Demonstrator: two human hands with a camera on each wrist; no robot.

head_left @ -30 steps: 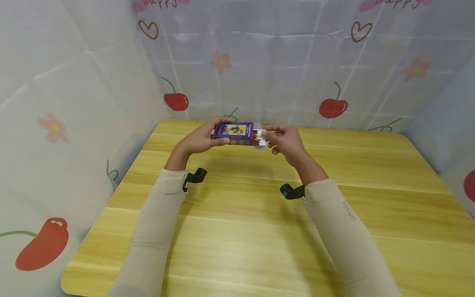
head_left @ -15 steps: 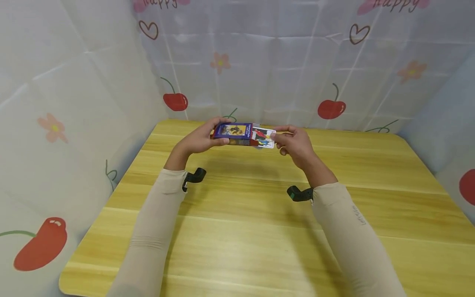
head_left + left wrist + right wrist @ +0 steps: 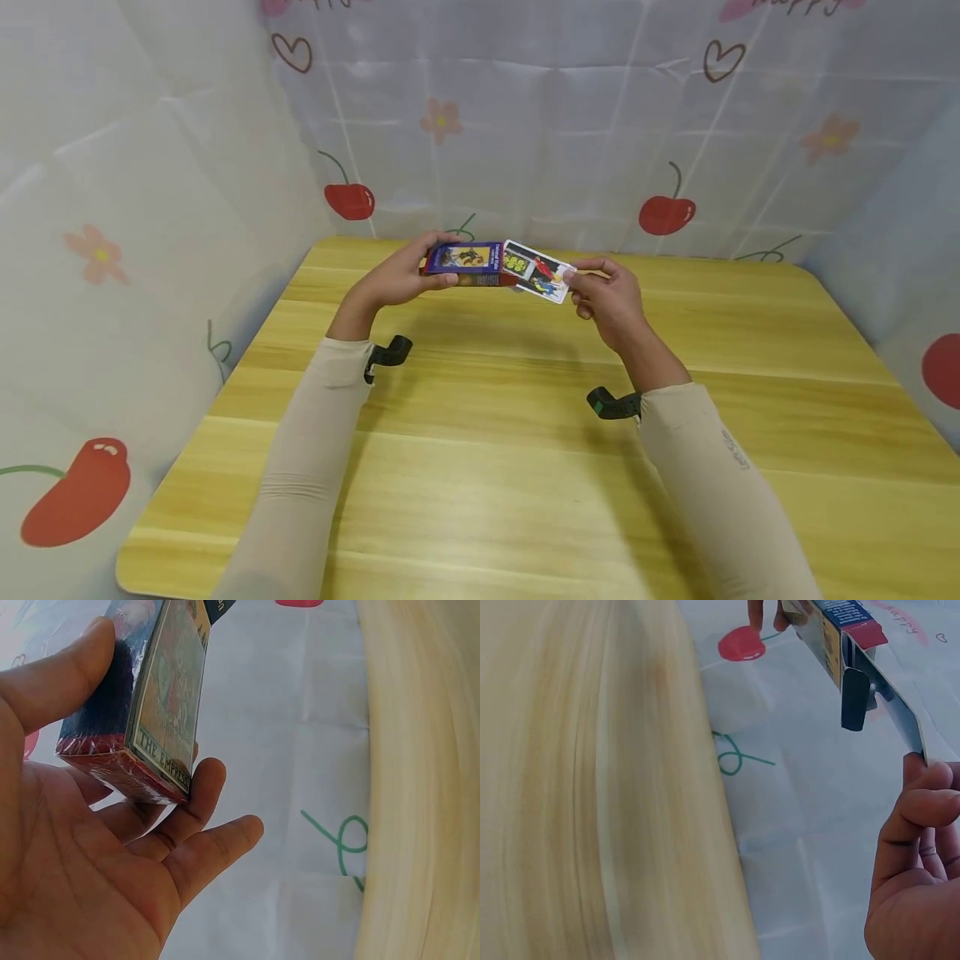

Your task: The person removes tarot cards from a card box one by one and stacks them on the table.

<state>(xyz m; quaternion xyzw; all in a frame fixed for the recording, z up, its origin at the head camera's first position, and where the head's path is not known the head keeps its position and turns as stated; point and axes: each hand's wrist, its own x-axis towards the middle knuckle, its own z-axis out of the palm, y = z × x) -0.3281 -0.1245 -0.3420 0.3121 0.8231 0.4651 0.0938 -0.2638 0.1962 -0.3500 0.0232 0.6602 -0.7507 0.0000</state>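
Note:
My left hand (image 3: 396,275) grips a blue and red tarot card box (image 3: 467,259) by its far end, holding it level above the table, open end to the right. In the left wrist view the thumb lies on one side and fingers under it; "THE EMPRESS" is printed on the box's underside (image 3: 166,712). My right hand (image 3: 615,302) pinches the outer end of a picture tarot card (image 3: 534,272), between thumb and fingers. The card slants down to the right, its inner end right at the box's mouth. In the right wrist view a dark flap (image 3: 854,701) hangs from the mouth.
A pale wooden table (image 3: 480,467) with rounded corners lies below both hands. White sheets (image 3: 540,150) printed with cherries, flowers and hearts stand around its back and sides. A black wrist mount (image 3: 392,351) sticks out at the left cuff, another mount (image 3: 611,404) at the right.
My right hand has moved to the right, drawing the card from inside the box to its mouth and tilting it. The left hand keeps the box nearly still.

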